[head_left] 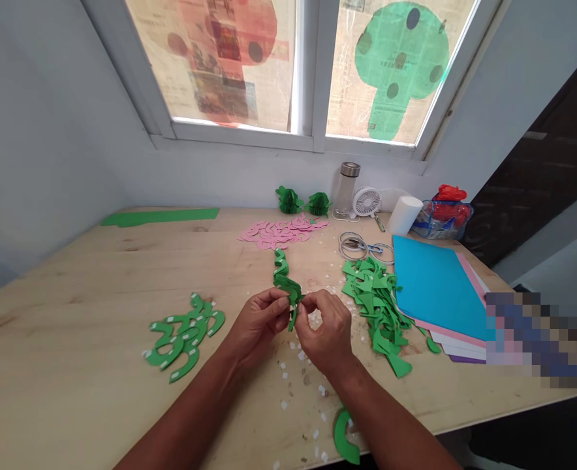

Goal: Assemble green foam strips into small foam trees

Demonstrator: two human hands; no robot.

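Note:
In front of me, my left hand (259,320) pinches a folded stack of green paper cutouts (287,284) between thumb and fingers. My right hand (328,329) is closed in a pinch at the right edge of the same stack, its fingertips partly hiding the paper. Behind the stack, a curled chain of green paper pieces (281,262) stretches away over the table. To the left lies a pile of curved green cutouts (185,334) bearing small white squares. One more green paper arc (343,438) rests by the table's front edge, close to my right forearm.
Green paper scraps (374,294) are heaped right of my hands, beside blue paper sheets (438,284). White bits (284,375) dot the wooden table (73,313). Pink cutouts (279,232), scissors (361,245), a glass bottle (346,189) and a small fan (367,202) are farther back.

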